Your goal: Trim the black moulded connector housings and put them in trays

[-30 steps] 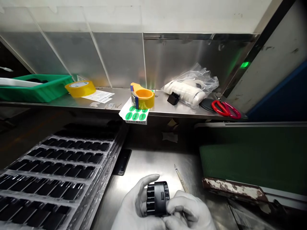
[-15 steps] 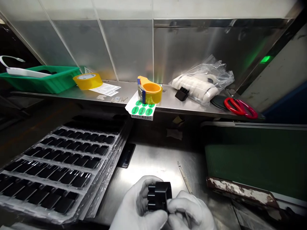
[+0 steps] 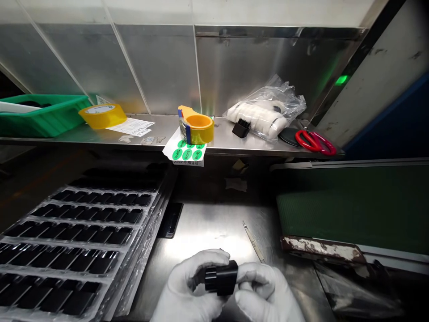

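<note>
A black plastic housing with rounded ribs on its left side (image 3: 221, 278) is gripped in my white-gloved left hand (image 3: 189, 286), between thumb and fingers. The white-gloved right hand (image 3: 264, 290) is curled close by the housing's right end, its fingertips at that edge. Whether those fingers pinch anything is hidden from me. Just beyond my right hand, a slim scalpel-like tool (image 3: 253, 241) lies on the metal table (image 3: 211, 223). To the left stand stacked clear trays (image 3: 114, 279) with rows of black parts (image 3: 72, 235).
A dark phone (image 3: 170, 220) lies beside the trays. On the shelf (image 3: 221, 145) are a green bin (image 3: 56, 118), yellow tape (image 3: 105, 117), a tape dispenser (image 3: 197, 127), RoHS stickers (image 3: 187, 154), bagged white gloves (image 3: 261, 116), another black part (image 3: 241, 128) and red scissors (image 3: 313, 141). At right is a green conveyor belt (image 3: 351, 205).
The housing has turned and tilted in my left hand, so its open end shows less. My right hand stays beside it. The whole view has shifted, with the shelf items appearing further left.
</note>
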Demonstrator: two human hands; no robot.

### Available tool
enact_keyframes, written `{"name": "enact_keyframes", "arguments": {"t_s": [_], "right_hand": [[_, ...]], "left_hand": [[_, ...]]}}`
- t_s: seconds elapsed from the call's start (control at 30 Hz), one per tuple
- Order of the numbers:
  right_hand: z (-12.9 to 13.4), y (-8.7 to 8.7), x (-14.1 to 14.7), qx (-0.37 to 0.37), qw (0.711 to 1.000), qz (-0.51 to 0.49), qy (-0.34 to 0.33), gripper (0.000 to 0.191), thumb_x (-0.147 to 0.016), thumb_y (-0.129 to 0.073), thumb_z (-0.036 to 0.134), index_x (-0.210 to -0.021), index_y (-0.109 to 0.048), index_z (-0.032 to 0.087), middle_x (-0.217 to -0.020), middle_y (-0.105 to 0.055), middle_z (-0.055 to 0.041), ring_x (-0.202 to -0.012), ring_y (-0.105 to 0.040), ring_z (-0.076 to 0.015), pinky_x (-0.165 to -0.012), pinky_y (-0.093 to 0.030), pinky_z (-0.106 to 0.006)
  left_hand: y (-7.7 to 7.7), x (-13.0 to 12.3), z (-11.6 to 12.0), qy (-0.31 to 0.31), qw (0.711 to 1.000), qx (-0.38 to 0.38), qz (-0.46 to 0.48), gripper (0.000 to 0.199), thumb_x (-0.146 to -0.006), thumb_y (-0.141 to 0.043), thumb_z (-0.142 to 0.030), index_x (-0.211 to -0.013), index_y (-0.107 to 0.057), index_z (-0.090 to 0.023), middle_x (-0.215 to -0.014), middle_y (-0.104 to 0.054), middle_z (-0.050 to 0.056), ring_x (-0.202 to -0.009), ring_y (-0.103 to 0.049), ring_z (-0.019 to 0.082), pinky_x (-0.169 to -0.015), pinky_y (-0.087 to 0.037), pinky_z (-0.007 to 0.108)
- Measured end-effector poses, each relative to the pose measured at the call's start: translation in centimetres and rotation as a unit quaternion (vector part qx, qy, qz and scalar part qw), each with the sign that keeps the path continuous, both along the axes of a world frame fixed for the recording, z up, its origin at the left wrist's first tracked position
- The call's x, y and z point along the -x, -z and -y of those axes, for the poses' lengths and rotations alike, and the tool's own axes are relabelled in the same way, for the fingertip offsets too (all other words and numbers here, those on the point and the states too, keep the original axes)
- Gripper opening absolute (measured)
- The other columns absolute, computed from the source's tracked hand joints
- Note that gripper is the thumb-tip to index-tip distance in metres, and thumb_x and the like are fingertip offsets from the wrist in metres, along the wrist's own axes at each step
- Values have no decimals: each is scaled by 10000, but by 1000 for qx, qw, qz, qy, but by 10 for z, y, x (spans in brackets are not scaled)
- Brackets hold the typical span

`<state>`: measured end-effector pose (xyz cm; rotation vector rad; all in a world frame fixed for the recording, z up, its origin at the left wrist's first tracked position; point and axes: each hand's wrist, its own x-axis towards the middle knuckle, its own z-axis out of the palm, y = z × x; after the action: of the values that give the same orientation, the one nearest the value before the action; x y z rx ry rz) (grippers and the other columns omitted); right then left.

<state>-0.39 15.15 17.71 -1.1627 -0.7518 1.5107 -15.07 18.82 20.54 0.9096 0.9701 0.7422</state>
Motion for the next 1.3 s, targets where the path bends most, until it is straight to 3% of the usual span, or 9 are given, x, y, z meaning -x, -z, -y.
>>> {"name": "enact_keyframes", "arguments": {"t_s": [0.2, 0.37, 0.5, 0.6, 0.7, 0.83, 1.1, 1.2, 1.3], "right_hand": [[3, -2, 0, 112, 985, -124, -43, 476, -582, -801, 554, -592, -545, 153, -430, -384, 73, -398, -292, -36, -443, -283, -192], [1, -5, 3, 126, 992, 0, -19, 366, -603, -772, 366, -554, -463, 177, -444, -338, 84, -415, -272, -46, -421, -249, -196], [5, 6, 6, -14, 978, 207, 25, 177, -619, -655, 179, -488, -538, 158, -505, -411, 38, -473, -385, -85, -437, -303, -211], [11, 24, 6, -173, 923, 341, 41, 139, -643, -581, 119, -626, -703, 181, -520, -487, 19, -470, -440, -104, -454, -338, -227], [14, 39, 3, -260, 887, 379, 48, 246, -686, -538, 117, -767, -753, 203, -544, -548, -3, -471, -487, -121, -479, -373, -250], [13, 47, 2, -280, 895, 345, 50, 203, -749, -562, 178, -802, -756, 203, -569, -592, -26, -485, -524, -137, -461, -358, -263], [9, 35, -7, -280, 904, 324, -2, 207, -731, -591, 82, -836, -744, 175, -601, -603, -18, -525, -563, -140, -495, -421, -249], [8, 31, -12, -286, 898, 333, -28, 186, -718, -613, 65, -818, -732, 166, -599, -604, -11, -521, -568, -136, -493, -434, -242], [11, 26, -12, -328, 889, 319, -27, 220, -718, -715, 119, -920, -715, 205, -649, -627, -1, -540, -599, -134, -507, -469, -233]], "left_hand": [[8, 5, -1, -41, 985, -142, -92, 211, -680, -753, -162, -863, -763, -266, -1073, -671, 61, -979, -630, 282, -828, -551, 345], [-3, -5, -3, -19, 997, -12, -70, 581, -613, -753, -77, -1135, -608, -287, -907, -674, 9, -841, -650, 208, -803, -547, 304], [-10, -7, -5, 4, 993, 67, -96, 632, -550, -717, 8, -1111, -586, -251, -890, -677, 9, -813, -653, 202, -702, -534, 271], [-6, -1, -5, 16, 997, 47, -61, 372, -584, -766, -55, -915, -657, -188, -729, -641, 0, -663, -618, 170, -593, -503, 254], [0, 4, -4, 7, 999, -20, -26, 284, -548, -849, -98, -785, -711, -175, -755, -659, 17, -704, -628, 179, -666, -525, 271], [-1, 6, -3, 0, 993, -107, -45, 265, -516, -869, -73, -723, -755, -194, -875, -707, 58, -857, -660, 250, -804, -550, 324], [0, 3, -4, 10, 989, -147, -26, 247, -551, -856, -77, -733, -763, -214, -809, -690, 38, -808, -657, 237, -758, -554, 315], [5, 6, -9, 31, 992, -118, -24, 278, -535, -852, -47, -746, -750, -197, -827, -677, 29, -780, -647, 206, -703, -524, 269], [17, 9, -14, 72, 995, -8, 72, 388, -464, -892, -77, -790, -711, -183, -835, -684, 27, -777, -637, 190, -678, -493, 240]]}}
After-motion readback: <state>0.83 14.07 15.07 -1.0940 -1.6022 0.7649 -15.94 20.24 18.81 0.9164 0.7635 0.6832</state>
